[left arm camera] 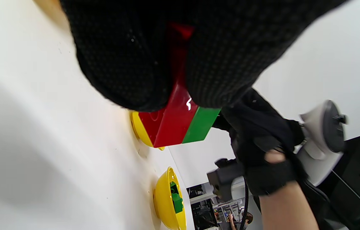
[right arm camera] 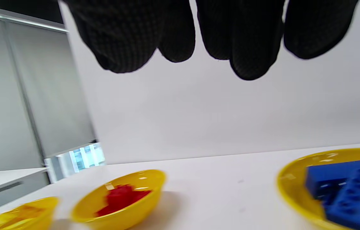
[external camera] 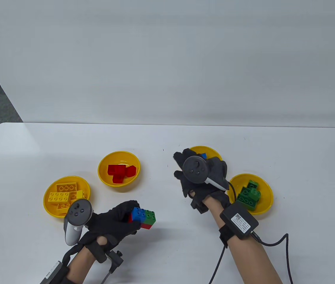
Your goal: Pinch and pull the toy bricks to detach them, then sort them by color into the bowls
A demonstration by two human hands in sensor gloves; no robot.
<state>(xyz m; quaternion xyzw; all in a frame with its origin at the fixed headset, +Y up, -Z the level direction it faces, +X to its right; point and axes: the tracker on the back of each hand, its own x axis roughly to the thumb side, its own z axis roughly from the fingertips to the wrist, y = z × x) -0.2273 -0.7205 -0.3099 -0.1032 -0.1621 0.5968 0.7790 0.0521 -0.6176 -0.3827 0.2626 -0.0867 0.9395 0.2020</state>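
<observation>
My left hand [external camera: 124, 214] grips a small stack of joined bricks [external camera: 144, 218] just above the table: blue and green on top, red beneath. In the left wrist view my fingers [left arm camera: 129, 64] wrap the stack [left arm camera: 180, 124], and only its red and green sides show. My right hand [external camera: 186, 165] hovers over the bowl of blue bricks [external camera: 212, 150] and covers most of it. Its fingers [right arm camera: 173, 38] hang loose and hold nothing. Blue bricks [right arm camera: 349, 188] lie in that bowl [right arm camera: 290, 191] below them.
Three more yellow bowls stand on the white table: one with yellow bricks [external camera: 49, 192] at the left, one with red bricks [external camera: 102, 168] in the middle, one with green bricks [external camera: 267, 184] at the right. A cable [external camera: 277, 242] trails from my right wrist.
</observation>
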